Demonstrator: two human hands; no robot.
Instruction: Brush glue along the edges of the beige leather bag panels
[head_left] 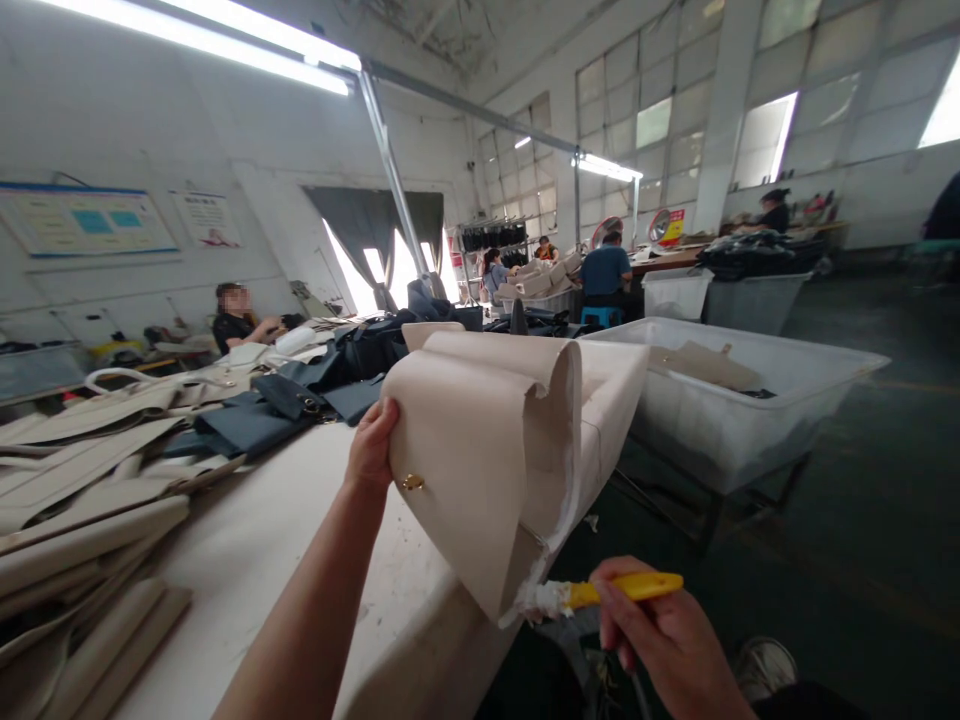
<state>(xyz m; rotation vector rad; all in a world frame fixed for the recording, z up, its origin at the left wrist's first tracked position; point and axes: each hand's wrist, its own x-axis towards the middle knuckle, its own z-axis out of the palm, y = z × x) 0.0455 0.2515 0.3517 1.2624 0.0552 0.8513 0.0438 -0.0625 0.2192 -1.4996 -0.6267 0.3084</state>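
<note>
My left hand (373, 440) grips the left edge of a beige bag panel (465, 450), thumb on its near face and the other fingers hidden behind. The panel is curved over and tilted above the table, and a small gold clasp (413, 482) sits near its lower left. White paste runs along its right edge. In my right hand (645, 620) is a brush with a yellow handle (630, 588), held level. Its bristles (544, 600), caked with white, touch the panel's lower right corner.
The white-topped table (300, 540) runs beneath the panel. Beige pieces (82, 490) are stacked at left, with dark blue pieces (255, 415) behind. A white plastic bin (720, 430) on a metal stand holds beige pieces at right. Co-workers (606, 270) sit farther back.
</note>
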